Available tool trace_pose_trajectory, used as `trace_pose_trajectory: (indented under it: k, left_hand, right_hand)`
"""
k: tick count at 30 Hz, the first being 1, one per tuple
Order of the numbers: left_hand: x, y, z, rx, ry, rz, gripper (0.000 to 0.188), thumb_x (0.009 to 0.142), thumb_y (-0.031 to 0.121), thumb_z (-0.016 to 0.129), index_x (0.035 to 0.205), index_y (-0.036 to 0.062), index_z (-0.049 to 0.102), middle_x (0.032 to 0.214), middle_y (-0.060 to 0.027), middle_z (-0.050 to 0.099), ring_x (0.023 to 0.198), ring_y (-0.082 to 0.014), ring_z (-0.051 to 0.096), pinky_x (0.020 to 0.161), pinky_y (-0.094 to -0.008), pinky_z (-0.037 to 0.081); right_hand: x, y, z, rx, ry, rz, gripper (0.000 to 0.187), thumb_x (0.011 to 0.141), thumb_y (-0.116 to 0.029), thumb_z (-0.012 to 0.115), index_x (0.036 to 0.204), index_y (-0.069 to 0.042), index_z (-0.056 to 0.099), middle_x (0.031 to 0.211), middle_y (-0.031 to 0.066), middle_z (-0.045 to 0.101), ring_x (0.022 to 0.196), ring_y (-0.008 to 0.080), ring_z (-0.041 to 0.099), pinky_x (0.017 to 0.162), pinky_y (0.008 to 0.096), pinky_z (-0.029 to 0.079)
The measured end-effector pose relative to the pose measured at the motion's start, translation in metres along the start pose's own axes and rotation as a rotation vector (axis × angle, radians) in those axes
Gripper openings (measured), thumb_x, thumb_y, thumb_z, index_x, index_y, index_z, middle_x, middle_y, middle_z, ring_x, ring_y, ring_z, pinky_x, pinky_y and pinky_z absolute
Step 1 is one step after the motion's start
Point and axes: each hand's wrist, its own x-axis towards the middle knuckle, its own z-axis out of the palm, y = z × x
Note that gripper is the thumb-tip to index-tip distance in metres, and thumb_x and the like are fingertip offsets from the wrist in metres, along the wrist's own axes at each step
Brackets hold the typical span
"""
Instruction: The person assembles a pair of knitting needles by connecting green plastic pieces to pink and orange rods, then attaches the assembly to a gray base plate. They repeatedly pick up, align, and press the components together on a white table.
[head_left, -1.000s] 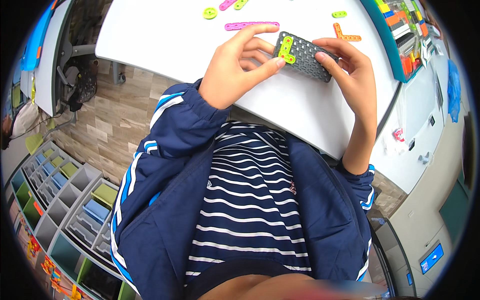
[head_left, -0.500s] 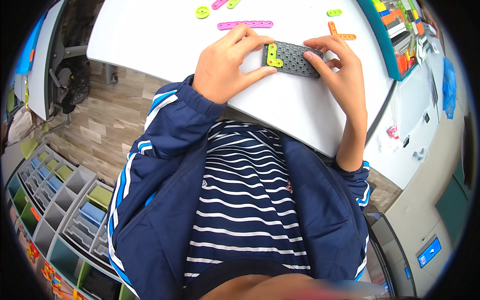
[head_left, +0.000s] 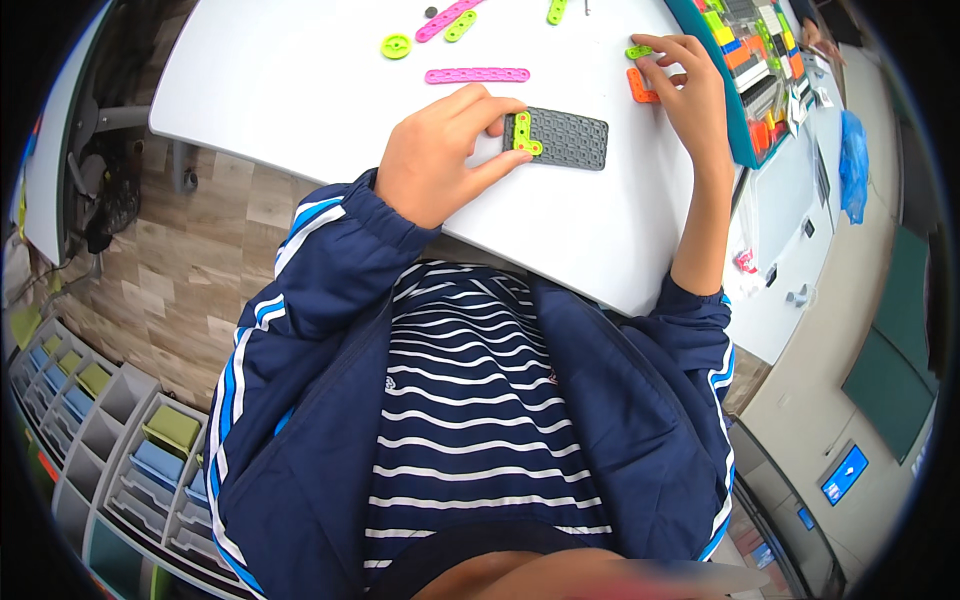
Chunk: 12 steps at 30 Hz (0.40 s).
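Note:
Between the thumb and fingers of my left hand (head_left: 445, 150) is the left end of a dark grey building plate (head_left: 572, 138) with rows of holes. A lime green L-shaped piece (head_left: 522, 138) sits on that end of the plate, with small red pins showing in it. Farther right and away from me, my right hand (head_left: 690, 95) pinches a short lime green beam (head_left: 638, 52) by thumb and fingertips. Just below those fingers lies an orange L-shaped beam (head_left: 640, 86), partly covered by the hand.
Beyond the plate lie a pink beam (head_left: 477, 76), a second pink beam (head_left: 446, 20), a green wheel (head_left: 396, 46) and a green beam (head_left: 461, 26). A teal-edged box of colourful parts (head_left: 750, 60) stands at the white table's (head_left: 300, 90) right side.
My right hand has let go of the plate and moved up and right to the short green beam. My left hand still grips the plate. The whole view has shifted slightly.

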Motion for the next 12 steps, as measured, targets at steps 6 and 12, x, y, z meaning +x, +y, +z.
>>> trace_pose_trajectory:
  k: [6,12]
  left_hand:
    - [-0.001,-0.002,0.0,-0.01,0.01,0.003,0.043,0.082,0.015,0.085,0.122,0.0088,0.073,0.087,-0.0002,0.061,0.06,-0.012,0.047,0.059,-0.0276,0.045]
    - [0.002,0.001,0.001,0.004,-0.007,-0.027,0.043,0.082,0.018,0.086,0.121,0.0088,0.073,0.086,-0.0004,0.061,0.061,-0.0123,0.049,0.059,-0.0278,0.046]
  right_hand:
    - [-0.004,-0.01,0.0,0.024,0.082,-0.003,0.017,0.092,-0.012,0.076,0.109,-0.008,0.078,0.107,0.0041,0.07,0.09,0.017,0.067,0.074,0.029,0.055]
    - [-0.04,-0.055,-0.013,0.443,-0.069,0.156,0.021,0.09,-0.011,0.08,0.107,0.001,0.076,0.097,0.0036,0.076,0.087,0.0086,0.067,0.075,0.024,0.054]
